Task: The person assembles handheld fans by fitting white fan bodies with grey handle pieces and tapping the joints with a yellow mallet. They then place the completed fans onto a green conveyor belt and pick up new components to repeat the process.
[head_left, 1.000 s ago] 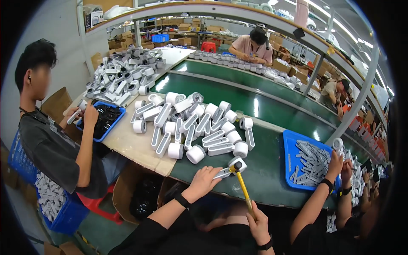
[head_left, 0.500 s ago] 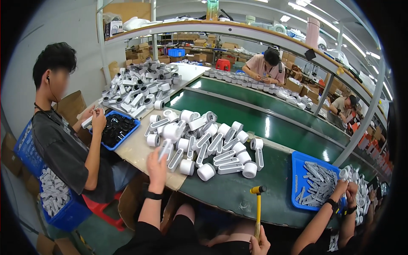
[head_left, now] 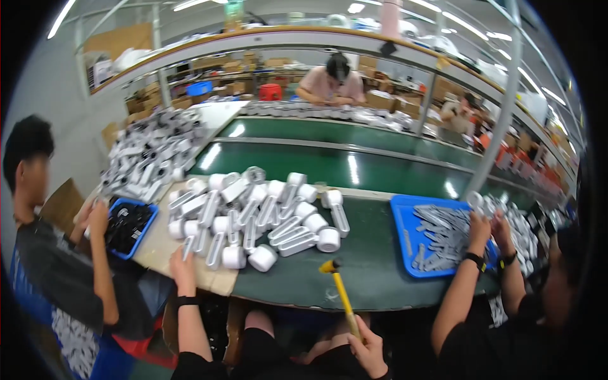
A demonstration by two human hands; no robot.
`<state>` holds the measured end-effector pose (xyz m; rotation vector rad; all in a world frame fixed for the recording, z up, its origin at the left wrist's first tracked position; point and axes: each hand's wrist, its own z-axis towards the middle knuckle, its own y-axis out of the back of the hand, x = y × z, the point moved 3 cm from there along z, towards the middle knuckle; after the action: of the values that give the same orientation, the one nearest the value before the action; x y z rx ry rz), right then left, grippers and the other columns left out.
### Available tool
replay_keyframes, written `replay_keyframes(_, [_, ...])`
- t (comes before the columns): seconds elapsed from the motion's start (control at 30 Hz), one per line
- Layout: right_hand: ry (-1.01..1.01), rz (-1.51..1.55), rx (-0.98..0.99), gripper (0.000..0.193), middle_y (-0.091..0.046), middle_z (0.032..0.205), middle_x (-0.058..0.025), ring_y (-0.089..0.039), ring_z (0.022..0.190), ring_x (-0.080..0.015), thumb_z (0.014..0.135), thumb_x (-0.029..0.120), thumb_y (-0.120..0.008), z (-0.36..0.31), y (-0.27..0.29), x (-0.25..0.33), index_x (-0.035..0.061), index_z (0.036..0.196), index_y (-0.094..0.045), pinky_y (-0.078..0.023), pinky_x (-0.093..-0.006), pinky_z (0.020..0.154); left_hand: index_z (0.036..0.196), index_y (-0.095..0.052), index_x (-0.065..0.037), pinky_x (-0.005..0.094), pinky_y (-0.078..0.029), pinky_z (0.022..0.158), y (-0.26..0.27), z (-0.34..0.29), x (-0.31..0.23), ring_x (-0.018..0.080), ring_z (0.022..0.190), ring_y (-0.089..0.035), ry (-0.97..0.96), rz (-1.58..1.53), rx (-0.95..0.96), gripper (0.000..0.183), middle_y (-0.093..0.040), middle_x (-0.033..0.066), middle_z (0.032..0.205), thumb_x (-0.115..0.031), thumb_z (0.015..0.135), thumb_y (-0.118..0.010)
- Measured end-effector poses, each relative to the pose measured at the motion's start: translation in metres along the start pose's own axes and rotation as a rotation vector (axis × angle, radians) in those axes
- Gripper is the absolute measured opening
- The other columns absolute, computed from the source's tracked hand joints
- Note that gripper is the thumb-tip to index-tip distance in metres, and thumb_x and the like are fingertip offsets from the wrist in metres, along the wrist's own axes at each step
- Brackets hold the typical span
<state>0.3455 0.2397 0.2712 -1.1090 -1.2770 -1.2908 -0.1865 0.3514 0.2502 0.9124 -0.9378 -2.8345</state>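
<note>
My left hand [head_left: 182,269] is at the left side of a pile of white round-headed units [head_left: 253,218] with straight handles. Its fingers close on the handle of one white unit [head_left: 188,248], whose head blends into the pile. My right hand [head_left: 369,348] grips a small hammer [head_left: 344,294] near the lower end of its yellow handle. The hammer tilts up and leftward, its black-and-yellow head over the front part of the green table [head_left: 373,253].
On the right a co-worker's hands [head_left: 484,231] work beside a blue tray [head_left: 400,244] of grey strips. At left another person sits by a blue tray [head_left: 151,221] of black parts. Behind lie a green conveyor [head_left: 291,161] and a larger white heap [head_left: 149,145].
The view has swung to the right. My left hand has lowered its white unit to the pile's left edge. The hammer, upright before, now leans left.
</note>
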Motion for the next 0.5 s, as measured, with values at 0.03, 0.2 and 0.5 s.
replay_keyframes(0.03, [0.024,-0.019,0.04,0.057,-0.055,0.071,0.0024,-0.05,0.056,-0.0039,0.09,0.001,-0.064,0.0,-0.003,0.0,0.0035,0.144,-0.047,-0.041,-0.0202,0.051,0.117,-0.061,0.002,0.0471,-0.044,0.091,-0.001,0.006,0.01,0.0408,0.105,-0.057,0.039,0.042,0.036,0.038,-0.062,0.0229,0.109,-0.015,0.084,-0.069])
replay_keyframes(0.2, [0.178,-0.026,0.039,0.055,-0.057,0.069,0.001,-0.051,0.053,-0.0053,0.091,0.006,-0.067,-0.005,-0.002,0.002,0.0033,0.143,-0.049,-0.041,-0.0223,0.05,0.126,-0.056,0.0,0.0491,-0.04,0.099,0.005,0.001,-0.04,0.0425,0.116,-0.05,0.0,0.182,0.016,0.048,-0.054,0.0241,0.123,-0.01,0.081,-0.069])
replay_keyframes(0.5, [-0.047,0.297,0.05,0.061,-0.057,0.077,0.0015,-0.049,0.058,-0.0042,0.094,0.009,-0.064,0.023,0.004,0.001,0.0082,0.15,-0.039,-0.042,-0.0202,0.052,0.107,-0.065,0.0,0.0379,-0.047,0.081,-0.002,-0.104,-0.213,0.0284,0.088,-0.06,-0.219,-0.512,0.495,0.025,-0.062,0.0149,0.094,-0.006,0.083,-0.069])
